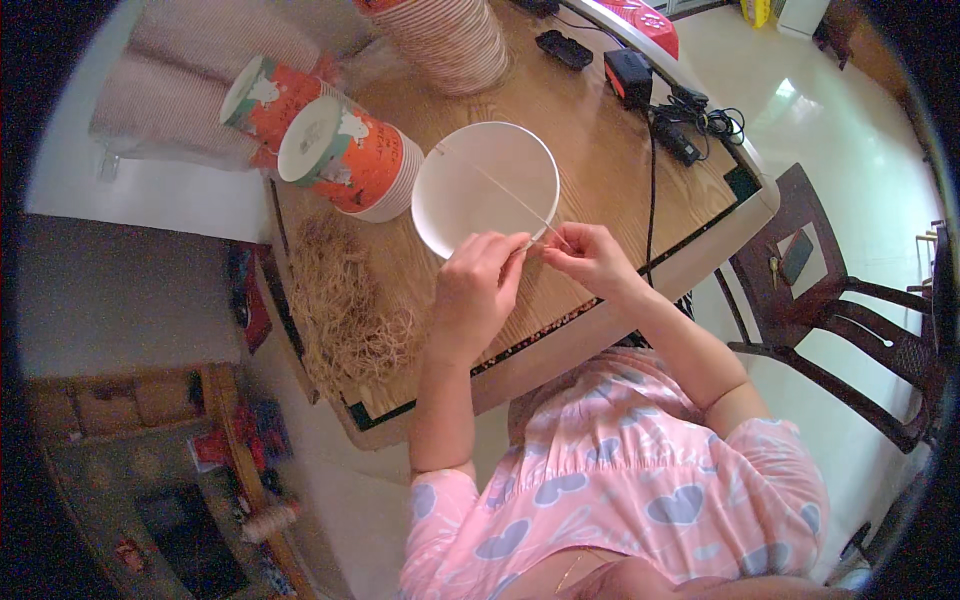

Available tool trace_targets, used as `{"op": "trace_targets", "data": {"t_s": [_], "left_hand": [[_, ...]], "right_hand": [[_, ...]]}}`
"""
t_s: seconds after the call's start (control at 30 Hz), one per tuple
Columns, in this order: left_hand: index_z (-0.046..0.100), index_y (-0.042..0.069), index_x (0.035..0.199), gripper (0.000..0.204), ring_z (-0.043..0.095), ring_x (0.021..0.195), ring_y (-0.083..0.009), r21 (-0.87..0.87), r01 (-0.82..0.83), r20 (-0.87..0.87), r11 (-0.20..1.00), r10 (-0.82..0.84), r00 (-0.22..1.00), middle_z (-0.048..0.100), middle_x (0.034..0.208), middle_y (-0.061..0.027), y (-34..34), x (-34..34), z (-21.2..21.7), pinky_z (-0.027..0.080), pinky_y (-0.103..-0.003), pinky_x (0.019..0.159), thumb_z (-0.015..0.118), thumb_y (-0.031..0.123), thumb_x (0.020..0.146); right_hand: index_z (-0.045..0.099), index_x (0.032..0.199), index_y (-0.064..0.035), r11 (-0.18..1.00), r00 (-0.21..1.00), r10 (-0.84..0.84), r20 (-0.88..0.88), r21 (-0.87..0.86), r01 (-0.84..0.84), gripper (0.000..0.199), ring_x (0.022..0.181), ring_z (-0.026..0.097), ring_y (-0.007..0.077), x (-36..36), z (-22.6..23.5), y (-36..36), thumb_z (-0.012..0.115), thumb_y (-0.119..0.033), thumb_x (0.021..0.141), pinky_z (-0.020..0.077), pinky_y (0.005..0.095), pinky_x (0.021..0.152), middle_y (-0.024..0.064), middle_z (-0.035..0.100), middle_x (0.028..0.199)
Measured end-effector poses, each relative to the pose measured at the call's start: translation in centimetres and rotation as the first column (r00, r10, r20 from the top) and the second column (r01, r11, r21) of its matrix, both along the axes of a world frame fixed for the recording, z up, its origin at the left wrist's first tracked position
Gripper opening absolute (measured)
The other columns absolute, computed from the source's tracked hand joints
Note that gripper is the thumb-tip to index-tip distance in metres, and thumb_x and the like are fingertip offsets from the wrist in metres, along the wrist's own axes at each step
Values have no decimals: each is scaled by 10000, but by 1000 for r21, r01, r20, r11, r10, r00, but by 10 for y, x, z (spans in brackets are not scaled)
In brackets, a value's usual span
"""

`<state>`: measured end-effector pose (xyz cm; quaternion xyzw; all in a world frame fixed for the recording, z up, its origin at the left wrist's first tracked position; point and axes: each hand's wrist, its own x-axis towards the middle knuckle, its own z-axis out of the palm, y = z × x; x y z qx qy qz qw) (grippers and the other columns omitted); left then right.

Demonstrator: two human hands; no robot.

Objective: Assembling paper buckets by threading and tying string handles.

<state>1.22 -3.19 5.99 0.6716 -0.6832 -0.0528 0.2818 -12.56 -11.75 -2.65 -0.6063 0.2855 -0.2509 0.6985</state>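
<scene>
A white paper bucket [470, 195] stands on the wooden table, its open mouth facing up toward me. A thin pale string [515, 200] crosses the mouth and runs to the near rim. My left hand [482, 280] is closed at that near rim, thumb and fingers pinched on the rim or the string there; which one is hidden. Beside it, my right hand [592, 258] pinches the string between thumb and fingers. At the left of the table lies a tangled pile of similar pale strings [350, 310].
Stacked orange printed paper buckets [365, 165] lie behind the string pile, and a tall stack [440, 45] stands farther back. A black adapter [628, 78] and coiled cables [700, 118] sit at the far right. A dark wooden chair [800, 270] stands right of the table.
</scene>
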Motion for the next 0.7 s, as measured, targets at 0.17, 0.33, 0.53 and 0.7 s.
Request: {"op": "trace_targets", "data": {"t_s": [0.17,0.33,0.53,0.7], "left_hand": [[577,36,915,196,567,773,-268,59,-36,-40,998,38,998,580,821,-101,-4,-8,1,465,-359,684,622,72,728],[552,38,908,207,552,780,-266,25,-39,24,999,38,999,568,803,-92,-9,-10,-5,462,-372,676,618,72,715],[546,41,894,206,551,761,-258,-27,-39,83,999,41,996,561,777,-92,-10,-7,-12,464,-372,662,619,57,702],[547,50,919,224,559,719,-258,-78,-89,118,993,98,988,561,748,-91,-11,-4,-14,472,-369,634,618,52,706]], "right_hand": [[614,881,-19,998,998,2,70,56,-6,156,639,444,25,4,-17,-1,607,-154,805,366,178,543,-56,534,708],[614,877,-14,1000,998,-3,66,-11,4,163,599,413,23,8,-16,3,604,-158,802,349,188,511,-71,506,660],[548,753,-38,999,998,-25,-49,-39,23,123,526,331,0,1,5,4,607,-133,805,245,178,448,-98,406,580],[541,744,-38,1000,997,9,-79,-17,-11,125,524,335,-1,-4,16,2,601,-128,805,247,173,452,-95,411,590]]}}
